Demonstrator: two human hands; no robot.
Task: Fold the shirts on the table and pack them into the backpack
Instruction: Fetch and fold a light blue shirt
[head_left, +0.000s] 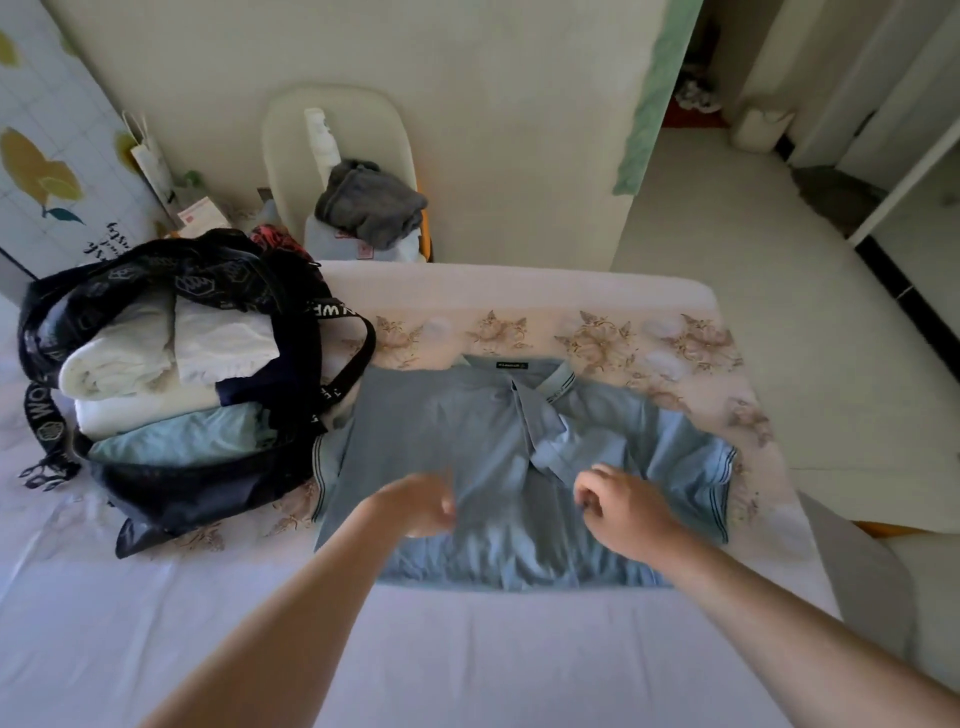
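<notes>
The shirt (483, 431) lay on the table (467, 654), long axis running away from the person, collar at the far end. The right hand (623, 506) pinched its middle; the left hand (421, 506) was too blurred to tell its grip. The backpack (208, 270) stood nearer the left hand.

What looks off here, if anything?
The backpack lies open, with folded clothes bulging past the opening. The shirt has a skewed collar and one bunched sleeve. No damage visible.
</notes>
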